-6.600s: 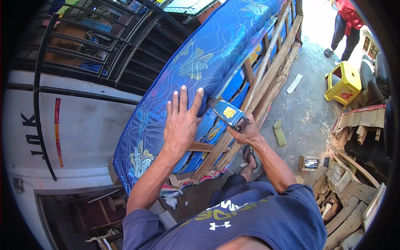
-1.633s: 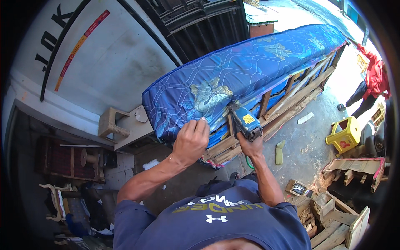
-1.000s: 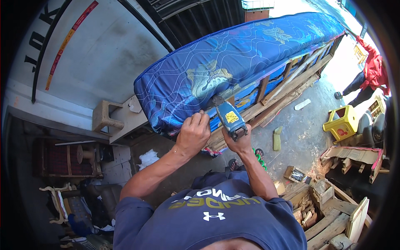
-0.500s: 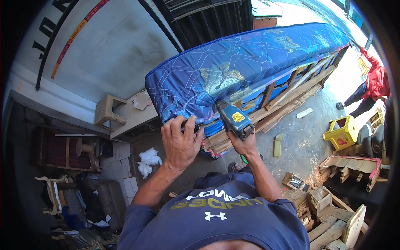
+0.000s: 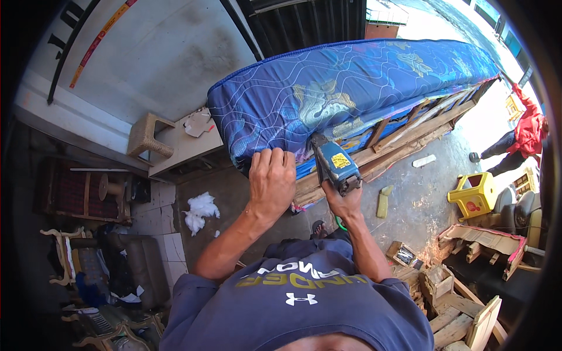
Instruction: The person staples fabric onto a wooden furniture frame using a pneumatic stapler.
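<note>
The left hand (image 5: 272, 180) clenches the blue fabric (image 5: 263, 108) low on the wooden frame (image 5: 404, 140) while the right hand (image 5: 345, 203) grips a staple gun (image 5: 338, 165) against it, apparently fastening, the next move calling for steady tension.

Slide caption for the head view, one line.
Left hand at the lower edge of a blue patterned cover; right hand holding a blue handheld tool beside a wooden frame.

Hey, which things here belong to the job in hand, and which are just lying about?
Seemingly in use:
blue handheld tool, in the right hand
blue patterned fabric, by the left hand
wooden frame

Apparently just lying about:
white fluff
yellow stool
yellow-green pad
</note>
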Tool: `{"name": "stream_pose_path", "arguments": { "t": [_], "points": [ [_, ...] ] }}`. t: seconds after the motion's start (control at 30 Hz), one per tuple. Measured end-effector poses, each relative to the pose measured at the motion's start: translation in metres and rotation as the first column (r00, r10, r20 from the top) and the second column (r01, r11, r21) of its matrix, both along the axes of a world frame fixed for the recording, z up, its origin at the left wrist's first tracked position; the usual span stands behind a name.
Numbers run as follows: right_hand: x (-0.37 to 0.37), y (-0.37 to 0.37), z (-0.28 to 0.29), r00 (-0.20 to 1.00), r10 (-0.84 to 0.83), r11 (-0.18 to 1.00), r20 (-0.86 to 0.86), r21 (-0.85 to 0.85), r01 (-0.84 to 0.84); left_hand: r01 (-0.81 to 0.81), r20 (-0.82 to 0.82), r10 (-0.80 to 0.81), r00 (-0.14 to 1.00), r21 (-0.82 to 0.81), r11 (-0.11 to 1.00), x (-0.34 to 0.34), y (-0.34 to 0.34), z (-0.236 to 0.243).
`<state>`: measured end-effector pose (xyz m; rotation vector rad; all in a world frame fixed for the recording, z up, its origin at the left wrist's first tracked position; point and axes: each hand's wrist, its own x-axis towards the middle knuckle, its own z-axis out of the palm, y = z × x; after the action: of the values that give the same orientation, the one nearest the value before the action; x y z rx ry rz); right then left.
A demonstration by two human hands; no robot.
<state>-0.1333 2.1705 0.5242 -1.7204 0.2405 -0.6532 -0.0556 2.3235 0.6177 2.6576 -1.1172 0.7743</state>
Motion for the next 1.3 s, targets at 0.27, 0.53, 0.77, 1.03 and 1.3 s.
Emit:
{"name": "stream_pose_path", "arguments": {
  "t": [0.27, 0.53, 0.77, 1.03, 1.3],
  "points": [
    [0.011, 0.01, -0.004, 0.965, 0.232, 0.962, 0.118, -0.174, -0.21, -0.039, -0.002, 0.039, 0.999, -0.051, 0.998, 0.0, -0.003, -0.001],
    [0.016, 0.007, -0.013, 0.972, 0.231, 0.966, 0.052, -0.128, -0.223, -0.033, -0.037, 0.029, 0.999, -0.12, 0.992, -0.004, 0.004, -0.005],
    [0.011, 0.012, 0.0, 0.95, 0.299, 0.941, 0.086, -0.189, -0.279, 0.035, -0.189, -0.087, 0.978, -0.265, 0.964, -0.012, 0.019, 0.004],
    [0.015, 0.004, 0.002, 0.943, 0.329, 0.934, -0.061, -0.127, -0.334, -0.114, -0.174, 0.027, 0.984, -0.516, 0.849, 0.092, 0.057, 0.072],
    [0.012, 0.017, 0.011, 0.97, 0.238, 0.955, 0.042, -0.191, -0.226, -0.124, -0.418, 0.219, 0.882, 0.242, 0.962, 0.234, 0.034, 0.034]
  ]
}}
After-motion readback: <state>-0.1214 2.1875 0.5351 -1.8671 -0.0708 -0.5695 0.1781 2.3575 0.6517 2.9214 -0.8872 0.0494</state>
